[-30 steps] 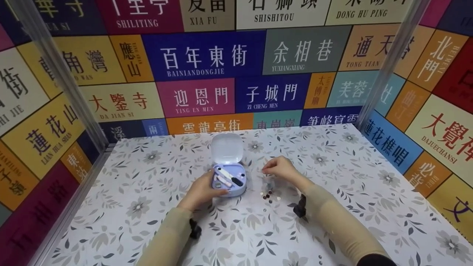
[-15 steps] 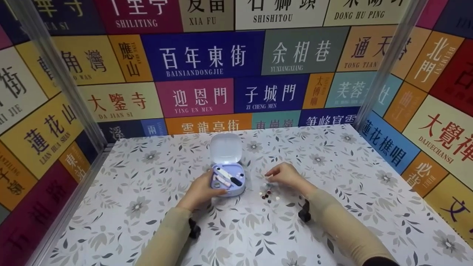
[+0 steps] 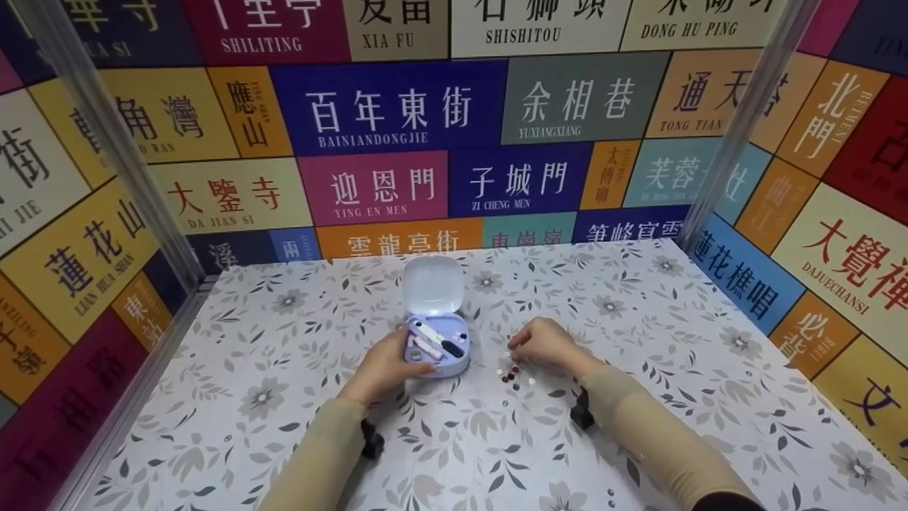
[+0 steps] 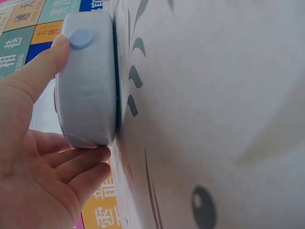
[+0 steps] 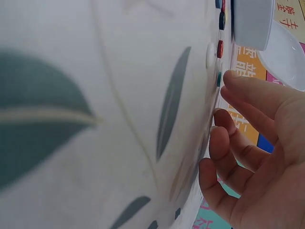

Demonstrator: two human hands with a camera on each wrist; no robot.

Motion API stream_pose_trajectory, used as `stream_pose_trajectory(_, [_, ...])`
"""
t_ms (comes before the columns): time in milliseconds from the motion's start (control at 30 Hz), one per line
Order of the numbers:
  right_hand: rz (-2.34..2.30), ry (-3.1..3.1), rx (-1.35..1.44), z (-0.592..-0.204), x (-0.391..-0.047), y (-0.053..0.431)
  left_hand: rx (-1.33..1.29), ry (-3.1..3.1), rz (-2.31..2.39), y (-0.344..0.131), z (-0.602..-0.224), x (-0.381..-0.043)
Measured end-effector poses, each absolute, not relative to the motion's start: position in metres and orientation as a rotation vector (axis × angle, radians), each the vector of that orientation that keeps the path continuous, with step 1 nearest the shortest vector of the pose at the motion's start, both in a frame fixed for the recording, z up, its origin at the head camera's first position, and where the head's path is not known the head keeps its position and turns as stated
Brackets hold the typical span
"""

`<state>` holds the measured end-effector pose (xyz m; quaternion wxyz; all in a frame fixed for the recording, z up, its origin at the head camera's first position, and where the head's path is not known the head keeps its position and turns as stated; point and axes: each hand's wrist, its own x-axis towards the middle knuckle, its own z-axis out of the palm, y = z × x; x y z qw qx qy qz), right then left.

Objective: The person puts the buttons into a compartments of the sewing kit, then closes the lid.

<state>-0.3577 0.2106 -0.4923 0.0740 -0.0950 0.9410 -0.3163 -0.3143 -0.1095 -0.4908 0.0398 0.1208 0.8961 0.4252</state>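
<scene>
My left hand (image 3: 383, 365) grips the near left side of a small lilac case (image 3: 450, 367) standing on the table. In the left wrist view its thumb lies beside the round catch (image 4: 81, 38) and the fingers curl at the case's other end. The white lid (image 3: 434, 285) stands raised. Inside lie a white stick with a black end (image 3: 452, 348) and a pinkish piece. My right hand (image 3: 546, 342) is low over the table, right of the case. Its thumb and forefinger tips are right at a green disc (image 5: 219, 79), near a red disc (image 5: 220, 49); nothing shows between them.
Several small button-like discs (image 3: 512, 376), dark, red and white, lie scattered between the case and my right forearm. A floral cloth (image 3: 298, 440) covers the table. Panels with street names (image 3: 390, 106) wall it in at the back and sides.
My right hand has come down and slightly nearer to me, its fingertips now close to the loose discs. My left hand and the case have stayed in place.
</scene>
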Motion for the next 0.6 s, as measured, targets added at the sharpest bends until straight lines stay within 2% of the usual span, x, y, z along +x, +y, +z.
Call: stream_pose_trajectory(600, [-0.769, 2.938, -0.344, -0.4919, -0.3565, 0.2094, 0.395, 2.773, 1.278, -0.1094, -0.4922, -0.315])
